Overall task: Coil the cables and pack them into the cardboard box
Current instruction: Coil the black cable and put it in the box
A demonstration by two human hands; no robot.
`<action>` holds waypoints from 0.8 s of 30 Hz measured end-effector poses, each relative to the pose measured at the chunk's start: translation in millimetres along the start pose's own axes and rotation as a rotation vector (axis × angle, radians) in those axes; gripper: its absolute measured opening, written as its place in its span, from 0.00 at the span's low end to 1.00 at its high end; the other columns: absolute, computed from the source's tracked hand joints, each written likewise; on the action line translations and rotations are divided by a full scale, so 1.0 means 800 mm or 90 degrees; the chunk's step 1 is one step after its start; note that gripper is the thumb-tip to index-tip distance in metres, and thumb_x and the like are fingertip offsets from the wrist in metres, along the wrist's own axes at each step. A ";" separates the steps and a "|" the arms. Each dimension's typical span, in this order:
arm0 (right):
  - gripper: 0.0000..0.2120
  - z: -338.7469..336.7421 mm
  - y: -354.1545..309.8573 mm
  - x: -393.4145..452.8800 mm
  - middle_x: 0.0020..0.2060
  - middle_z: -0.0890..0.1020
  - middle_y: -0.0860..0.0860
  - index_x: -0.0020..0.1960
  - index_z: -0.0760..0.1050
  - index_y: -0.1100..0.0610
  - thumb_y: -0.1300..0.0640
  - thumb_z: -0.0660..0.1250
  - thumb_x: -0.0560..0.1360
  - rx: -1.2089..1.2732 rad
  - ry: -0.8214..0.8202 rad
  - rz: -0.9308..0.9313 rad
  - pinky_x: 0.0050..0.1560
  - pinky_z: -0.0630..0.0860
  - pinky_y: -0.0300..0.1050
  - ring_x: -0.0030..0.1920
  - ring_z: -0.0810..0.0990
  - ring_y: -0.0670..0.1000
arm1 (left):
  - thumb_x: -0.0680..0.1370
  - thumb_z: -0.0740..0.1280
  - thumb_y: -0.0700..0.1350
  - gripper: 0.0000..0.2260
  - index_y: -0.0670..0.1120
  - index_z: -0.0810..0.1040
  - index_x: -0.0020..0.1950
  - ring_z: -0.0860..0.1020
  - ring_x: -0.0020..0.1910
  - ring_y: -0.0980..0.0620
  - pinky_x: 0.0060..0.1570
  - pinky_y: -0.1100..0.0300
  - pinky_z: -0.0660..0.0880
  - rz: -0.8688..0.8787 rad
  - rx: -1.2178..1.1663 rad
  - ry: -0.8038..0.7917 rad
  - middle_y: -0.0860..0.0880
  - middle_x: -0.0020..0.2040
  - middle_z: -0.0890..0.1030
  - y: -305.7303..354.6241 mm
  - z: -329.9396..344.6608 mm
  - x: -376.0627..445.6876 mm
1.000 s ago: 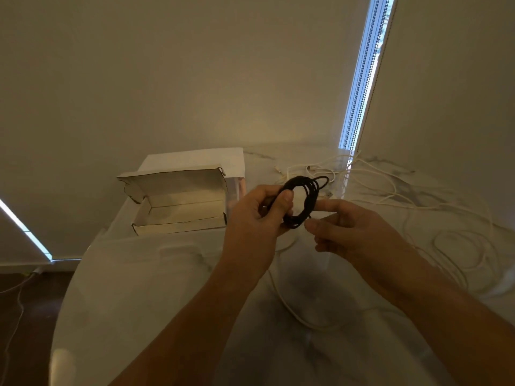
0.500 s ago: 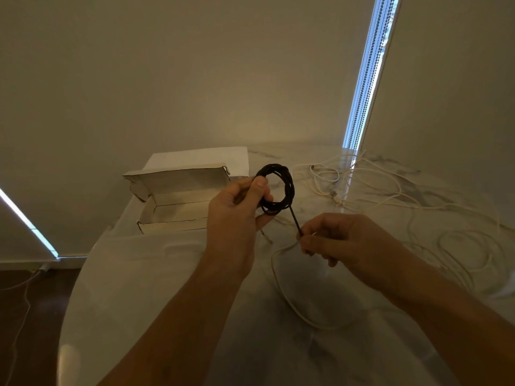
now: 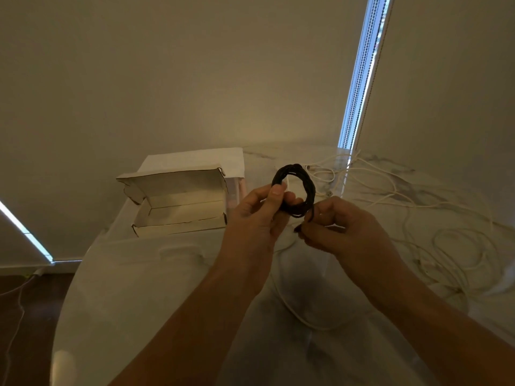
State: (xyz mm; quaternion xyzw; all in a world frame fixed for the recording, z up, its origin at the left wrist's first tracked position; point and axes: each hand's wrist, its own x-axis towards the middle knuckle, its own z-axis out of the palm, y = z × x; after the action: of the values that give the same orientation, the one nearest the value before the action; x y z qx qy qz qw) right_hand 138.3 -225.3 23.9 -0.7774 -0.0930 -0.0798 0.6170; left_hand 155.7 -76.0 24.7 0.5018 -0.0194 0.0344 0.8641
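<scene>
Item, frame centre: black cable coil (image 3: 295,190), pinched upright in my left hand (image 3: 259,215); my right hand (image 3: 342,227) pinches its loose tail. Cardboard box (image 3: 178,201), open, centre left on the table (image 3: 139,288).

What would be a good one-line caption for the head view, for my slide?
Left hand holds a coiled black cable while right hand pinches its loose end, beside an open cardboard box.

Black coiled cable (image 3: 306,199), white loose cables (image 3: 446,238), pale cardboard box (image 3: 178,215), white marbled table (image 3: 139,288)
</scene>
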 end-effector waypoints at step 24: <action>0.07 -0.009 0.005 0.006 0.44 0.86 0.54 0.51 0.80 0.57 0.61 0.73 0.72 0.153 0.056 0.090 0.50 0.80 0.48 0.46 0.84 0.52 | 0.80 0.67 0.44 0.11 0.41 0.80 0.60 0.85 0.49 0.48 0.51 0.55 0.82 -0.025 0.133 -0.015 0.44 0.48 0.86 -0.001 -0.003 -0.002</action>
State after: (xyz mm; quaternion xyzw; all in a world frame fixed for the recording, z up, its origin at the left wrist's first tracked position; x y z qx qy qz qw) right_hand 143.9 -233.0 23.2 -0.6986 -0.0199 -0.0584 0.7129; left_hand 154.5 -74.0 22.9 0.5899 -0.0160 0.0138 0.8072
